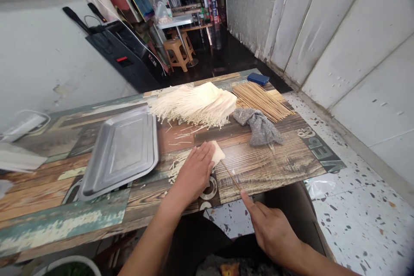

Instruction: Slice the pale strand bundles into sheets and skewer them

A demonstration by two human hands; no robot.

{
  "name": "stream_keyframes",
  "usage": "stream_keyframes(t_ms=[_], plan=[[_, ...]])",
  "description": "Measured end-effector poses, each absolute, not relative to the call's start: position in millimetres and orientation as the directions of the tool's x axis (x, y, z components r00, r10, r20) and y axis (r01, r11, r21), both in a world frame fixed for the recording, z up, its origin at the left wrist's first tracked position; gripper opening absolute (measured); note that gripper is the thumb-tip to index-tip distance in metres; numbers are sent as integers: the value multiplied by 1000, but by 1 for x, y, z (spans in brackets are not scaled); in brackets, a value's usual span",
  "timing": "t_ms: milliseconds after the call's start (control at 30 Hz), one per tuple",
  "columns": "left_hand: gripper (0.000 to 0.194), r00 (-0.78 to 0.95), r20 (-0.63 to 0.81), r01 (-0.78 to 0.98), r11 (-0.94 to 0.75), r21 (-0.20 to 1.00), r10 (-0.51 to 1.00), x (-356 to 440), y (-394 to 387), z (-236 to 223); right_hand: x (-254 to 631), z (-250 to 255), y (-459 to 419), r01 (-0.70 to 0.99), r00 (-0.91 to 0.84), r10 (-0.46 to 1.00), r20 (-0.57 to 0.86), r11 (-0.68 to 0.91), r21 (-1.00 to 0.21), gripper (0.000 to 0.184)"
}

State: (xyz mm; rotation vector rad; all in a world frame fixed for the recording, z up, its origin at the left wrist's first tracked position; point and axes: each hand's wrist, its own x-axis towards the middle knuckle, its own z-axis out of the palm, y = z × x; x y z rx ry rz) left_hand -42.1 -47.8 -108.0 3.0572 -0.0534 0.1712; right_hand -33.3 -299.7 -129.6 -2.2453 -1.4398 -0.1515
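Note:
My left hand (198, 168) lies flat, fingers stretched out, on top of a bunch of enoki mushrooms (219, 152) on the table. The bunch's pale root end shows past my fingertips, and its thin stems fan out to the left. In my right hand (270, 226) is a wooden skewer (231, 175), gripped near the table's front edge. Its far end meets the root end of the bunch; whether the tip is inside is hidden. Behind my hands rests a large pile of enoki mushrooms (197, 102).
A metal tray (124, 146) sits left of my hands. Many loose skewers (263, 100), a grey cloth (258, 127) and a blue box (258, 78) lie at the right of the patterned table (278, 164). A pale-rimmed container (69, 263) with greens stands below the front left edge.

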Motion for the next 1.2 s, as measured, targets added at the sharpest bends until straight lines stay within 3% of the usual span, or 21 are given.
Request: stream_keyframes(t_ms=[333,533,633,1033,1200], plan=[[50,996,84,-39,-998,56,-35,-42,-47,-107,-33,-130,-292,879,448,842,301,-353,-320,88],[51,995,90,-38,-998,50,-34,-42,-46,-109,-34,-131,-287,875,457,848,269,-373,-309,68],[50,994,105,-44,-997,63,-38,-41,-45,-109,-34,-129,-284,869,463,863,203,-397,-296,61],[50,993,114,-32,-998,52,-26,-40,-44,-113,-29,-90,-263,794,492,845,-210,-534,-291,67],[49,994,107,-37,-998,56,-31,-39,-44,-110,-27,-75,-252,818,490,840,-231,-535,-211,59]])
